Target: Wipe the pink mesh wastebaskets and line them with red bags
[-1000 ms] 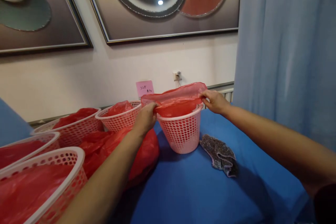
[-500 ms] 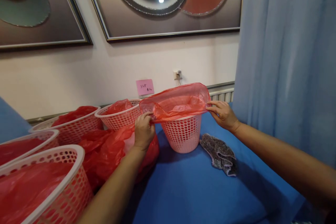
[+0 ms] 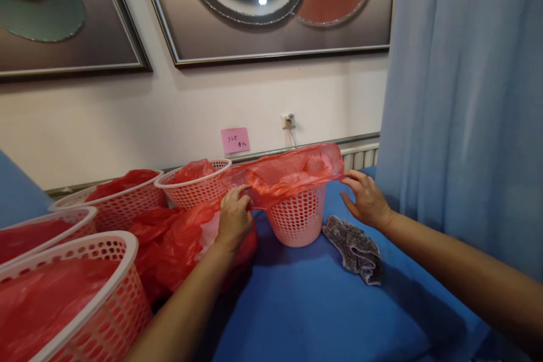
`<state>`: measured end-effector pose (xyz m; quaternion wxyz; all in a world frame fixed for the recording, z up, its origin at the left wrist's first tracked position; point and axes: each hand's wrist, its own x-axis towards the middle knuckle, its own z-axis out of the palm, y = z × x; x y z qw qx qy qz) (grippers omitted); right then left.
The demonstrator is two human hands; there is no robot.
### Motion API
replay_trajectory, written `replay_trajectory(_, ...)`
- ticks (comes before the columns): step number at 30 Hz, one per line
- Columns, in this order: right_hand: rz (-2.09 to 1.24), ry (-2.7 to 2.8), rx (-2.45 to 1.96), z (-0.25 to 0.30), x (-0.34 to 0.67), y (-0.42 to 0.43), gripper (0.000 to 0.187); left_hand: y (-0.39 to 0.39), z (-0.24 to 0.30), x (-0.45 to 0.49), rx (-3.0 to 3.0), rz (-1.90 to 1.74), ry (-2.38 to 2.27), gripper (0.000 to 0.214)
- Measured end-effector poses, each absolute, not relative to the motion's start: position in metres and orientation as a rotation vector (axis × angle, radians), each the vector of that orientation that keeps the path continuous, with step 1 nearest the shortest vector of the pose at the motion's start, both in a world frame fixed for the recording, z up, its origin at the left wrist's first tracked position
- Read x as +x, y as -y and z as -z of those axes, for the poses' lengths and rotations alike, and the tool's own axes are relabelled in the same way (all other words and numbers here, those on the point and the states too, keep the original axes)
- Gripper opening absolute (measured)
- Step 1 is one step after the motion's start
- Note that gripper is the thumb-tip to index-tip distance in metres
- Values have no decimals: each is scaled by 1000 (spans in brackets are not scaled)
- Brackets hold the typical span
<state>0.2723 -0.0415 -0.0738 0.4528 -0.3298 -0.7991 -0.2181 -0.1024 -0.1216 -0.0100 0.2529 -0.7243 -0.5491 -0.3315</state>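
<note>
A thin red plastic bag (image 3: 292, 168) lies over the mouth of a pink perforated basket (image 3: 298, 218), its near edge sagging over the rim. My left hand (image 3: 235, 216) pinches the bag's left edge beside the basket. At the bag's right end is my right hand (image 3: 365, 198), its thumb apart from its fingers and the fingertips close to the plastic; whether they still touch it I cannot tell. The bag hides most of the basket's rim. A crumpled grey cloth (image 3: 355, 249) rests on the blue cover (image 3: 292, 300) to the basket's right.
Several pink baskets (image 3: 127, 243) with red bags inside stand at the left. A heap of red plastic bags (image 3: 169, 246) lies beside my left forearm. Behind are a wall socket (image 3: 288, 121), a pink note (image 3: 235, 140) and a radiator (image 3: 360, 158). A blue curtain (image 3: 458, 96) hangs at the right.
The bag's raised far edge has dropped and its opening has flattened over the basket. My right hand's thumb has parted from its fingers. My left hand has hardly moved.
</note>
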Motion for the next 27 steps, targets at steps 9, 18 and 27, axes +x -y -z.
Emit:
replay_trajectory(9, 566, 1720, -885, 46, 245, 50, 30, 121, 13, -94, -1988, 994, 1505, 20)
replay_trajectory(18, 520, 1887, -895, 86, 271, 36, 18, 113, 8, -104, -2017, 1002, 1506, 23)
replay_trajectory(27, 570, 1936, -1005, 50, 251, 32, 14, 108, 8, -92, -2054, 1052, 1497, 23)
